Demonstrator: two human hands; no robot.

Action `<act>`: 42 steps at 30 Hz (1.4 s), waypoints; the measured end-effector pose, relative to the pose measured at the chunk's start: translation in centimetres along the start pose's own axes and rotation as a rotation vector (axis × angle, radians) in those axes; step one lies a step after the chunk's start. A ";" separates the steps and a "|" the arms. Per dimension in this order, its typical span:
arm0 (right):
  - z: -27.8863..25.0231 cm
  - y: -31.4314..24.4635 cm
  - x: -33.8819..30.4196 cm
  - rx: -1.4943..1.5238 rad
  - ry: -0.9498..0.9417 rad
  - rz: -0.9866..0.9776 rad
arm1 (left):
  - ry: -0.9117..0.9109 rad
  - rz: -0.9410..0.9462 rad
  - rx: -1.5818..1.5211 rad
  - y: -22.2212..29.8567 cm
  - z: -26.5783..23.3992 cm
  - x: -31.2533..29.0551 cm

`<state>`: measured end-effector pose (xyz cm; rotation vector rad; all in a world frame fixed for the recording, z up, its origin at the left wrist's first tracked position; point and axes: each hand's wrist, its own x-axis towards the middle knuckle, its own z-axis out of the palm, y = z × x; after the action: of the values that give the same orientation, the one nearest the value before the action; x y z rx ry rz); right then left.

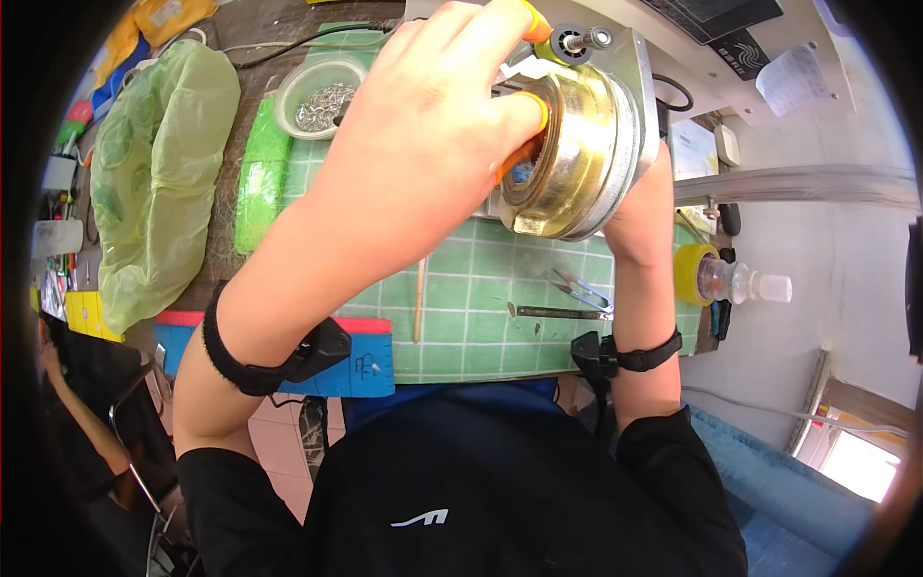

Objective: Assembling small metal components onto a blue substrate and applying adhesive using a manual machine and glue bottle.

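A brass-coloured metal drum (577, 159) faces me on a grey metal plate (630, 135) at the top of the head view. My left hand (423, 115) reaches up across it, with orange covers on the thumb and index fingertips. Its thumb tip rests at the drum's near rim, while the index tip is beside a black roller (571, 44) with a metal screw. These two fingers are spread apart; the other fingertips are hidden. Behind the drum and plate goes my right hand (636, 216), its fingers out of sight. Another orange-covered part shows below the left thumb; whose finger cannot be told.
Under my arms lies a green gridded mat (461, 317) with a thin wooden stick (420, 298), blue-handled snips (582, 290) and a dark slim tool (558, 313). A bowl of small metal parts (322, 101) stands left, near a yellow-green plastic bag (163, 183). Tape (690, 274) lies right.
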<state>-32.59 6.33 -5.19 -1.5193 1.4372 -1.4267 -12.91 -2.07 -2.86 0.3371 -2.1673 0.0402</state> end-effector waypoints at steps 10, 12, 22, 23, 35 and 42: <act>-5.0 -4.1 -1.7 -0.607 -0.101 -0.067 | -0.281 -0.171 0.166 -1.2 -9.2 -4.4; -5.0 -4.4 -1.8 -0.690 -0.078 -0.135 | -0.308 -0.168 0.218 -1.9 -9.3 -4.8; -3.9 -4.1 -1.9 -0.757 -0.008 -0.185 | -0.345 -0.241 0.269 -3.1 -7.5 -7.6; -3.8 -4.3 -2.3 -0.766 -0.007 -0.160 | -0.347 -0.240 0.271 -2.7 -7.4 -8.3; -7.6 -3.3 -4.8 -0.830 0.125 -0.056 | -0.456 -0.625 -0.090 -2.7 -6.2 -5.7; -13.3 -2.3 -6.6 -0.974 0.346 -0.183 | -0.577 -0.645 -0.041 -2.2 -7.8 -4.8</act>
<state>-43.36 16.29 -1.74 -2.0552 2.4877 -1.1570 -3.46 -1.92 -2.40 1.1161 -2.5001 -0.5193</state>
